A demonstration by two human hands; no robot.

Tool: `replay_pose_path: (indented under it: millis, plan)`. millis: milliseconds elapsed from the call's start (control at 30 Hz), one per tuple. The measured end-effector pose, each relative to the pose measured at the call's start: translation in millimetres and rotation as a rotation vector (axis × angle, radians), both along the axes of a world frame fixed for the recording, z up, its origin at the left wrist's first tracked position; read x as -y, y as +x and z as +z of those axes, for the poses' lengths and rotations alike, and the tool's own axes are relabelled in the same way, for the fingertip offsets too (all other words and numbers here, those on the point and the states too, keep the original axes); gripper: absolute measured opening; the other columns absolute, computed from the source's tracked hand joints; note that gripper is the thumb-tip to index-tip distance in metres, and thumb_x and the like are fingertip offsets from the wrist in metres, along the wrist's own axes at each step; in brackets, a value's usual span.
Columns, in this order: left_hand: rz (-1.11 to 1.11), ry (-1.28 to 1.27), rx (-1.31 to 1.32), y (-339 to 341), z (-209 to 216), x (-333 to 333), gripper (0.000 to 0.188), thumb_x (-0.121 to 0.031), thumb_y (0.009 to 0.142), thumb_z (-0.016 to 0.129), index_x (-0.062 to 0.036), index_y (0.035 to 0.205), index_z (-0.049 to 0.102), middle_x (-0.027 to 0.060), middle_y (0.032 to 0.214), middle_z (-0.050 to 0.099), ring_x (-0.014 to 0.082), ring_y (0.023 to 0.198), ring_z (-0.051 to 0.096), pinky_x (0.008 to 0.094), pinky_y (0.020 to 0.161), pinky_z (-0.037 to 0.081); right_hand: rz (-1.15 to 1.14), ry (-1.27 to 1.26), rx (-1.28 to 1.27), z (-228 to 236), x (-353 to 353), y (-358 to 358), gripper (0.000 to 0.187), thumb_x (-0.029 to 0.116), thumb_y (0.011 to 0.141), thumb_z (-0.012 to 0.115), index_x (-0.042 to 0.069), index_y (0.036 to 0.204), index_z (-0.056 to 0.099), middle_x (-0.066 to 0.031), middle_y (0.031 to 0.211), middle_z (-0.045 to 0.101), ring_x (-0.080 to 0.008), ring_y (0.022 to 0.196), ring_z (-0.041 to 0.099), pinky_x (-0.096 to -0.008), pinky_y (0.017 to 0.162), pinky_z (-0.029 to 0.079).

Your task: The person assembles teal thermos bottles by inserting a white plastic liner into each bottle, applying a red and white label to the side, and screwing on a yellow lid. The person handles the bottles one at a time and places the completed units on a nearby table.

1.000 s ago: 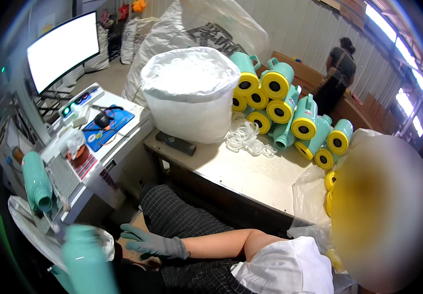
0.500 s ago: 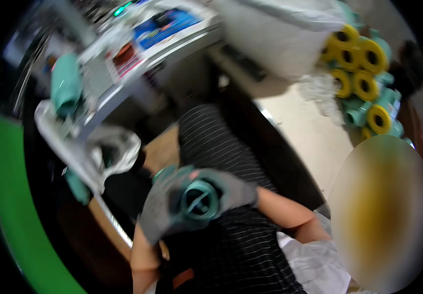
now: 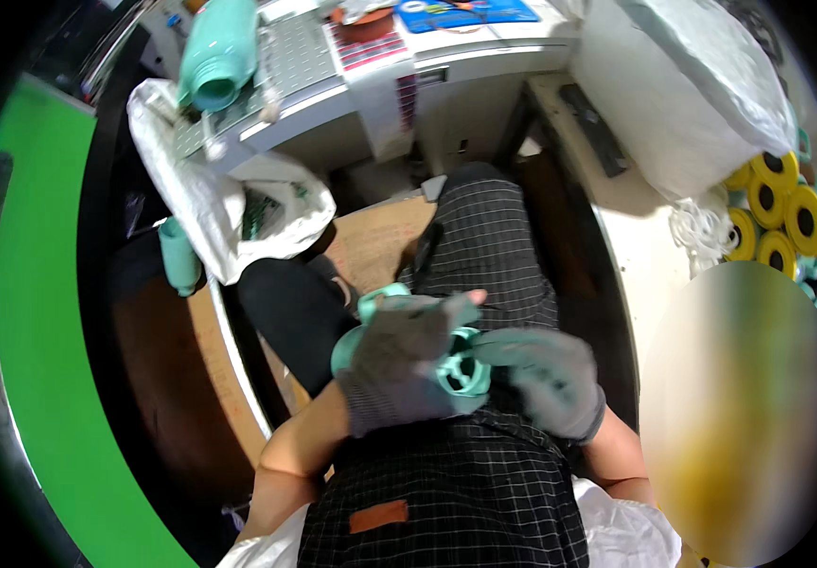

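My left hand (image 3: pixel 397 355), in a grey work glove, is wrapped round a teal plastic bottle-like part (image 3: pixel 345 350) above my lap. The part lies tilted, its round open end toward me and a loop on its far side. Inside the opening (image 3: pixel 466 377) a crosspiece shows. My right hand (image 3: pixel 552 381), gloved alike, is at the right of that opening. Its fingers are pressed together, with the tips at the rim; anything pinched between them is hidden.
Ahead stands a white bench (image 3: pixel 494 57) with a teal bottle (image 3: pixel 219 57) and a blue tray (image 3: pixel 465 13). A white sack (image 3: pixel 177 170) hangs open at left. On the right-hand table are a large white bag (image 3: pixel 683 85), a coil of white strips (image 3: pixel 702 230) and several yellow-ended teal parts (image 3: pixel 806 220).
My view has turned and steadied. The teal part's opening now faces more to the right, and my right hand has shifted from around the part to the right side of its rim.
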State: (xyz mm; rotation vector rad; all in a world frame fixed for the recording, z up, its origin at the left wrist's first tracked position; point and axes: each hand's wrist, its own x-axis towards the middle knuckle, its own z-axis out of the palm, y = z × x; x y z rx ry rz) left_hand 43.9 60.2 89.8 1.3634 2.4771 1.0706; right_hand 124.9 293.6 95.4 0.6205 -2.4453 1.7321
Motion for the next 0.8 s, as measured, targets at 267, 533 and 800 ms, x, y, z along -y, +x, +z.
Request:
replay_pose_path:
  millis: [267,533,800]
  plan:
    - [0.043,-0.248,0.068,11.7,3.6,4.5,0.114,-0.065,0.067,0.085,-0.0046,0.154,0.042,0.0131,0.122,0.067,0.0285,0.113,0.065,0.0465,0.099,0.044,0.441,0.788,0.112,33.6,33.5,-36.7,0.023,0.021,0.088,0.071,0.005,0.104,0.067,-0.0108,0.091,0.066,-0.0287,0.078,0.070,-0.0422,0.067,0.056]
    - [0.147,-0.123,0.010,10.8,11.4,24.0,0.106,-0.058,0.067,0.088,-0.0029,0.148,0.046,0.0094,0.113,0.068,0.0269,0.110,0.065,0.0447,0.097,0.044,0.519,0.733,-0.188,26.1,31.7,-43.8,0.019,0.027,0.085,0.073,0.011,0.093,0.068,-0.0075,0.086,0.064,-0.0250,0.068,0.068,-0.0396,0.063,0.055]
    - [0.214,0.099,-0.078,26.4,7.6,61.8,0.085,-0.052,0.067,0.089,-0.0041,0.132,0.063,0.0120,0.108,0.071,0.0298,0.097,0.071,0.0438,0.082,0.057,-0.524,0.077,-0.505,-1.1,57.3,-76.6,0.039,0.033,0.098,0.061,0.000,0.120,0.059,-0.0154,0.118,0.061,-0.0271,0.105,0.058,-0.0378,0.092,0.050]
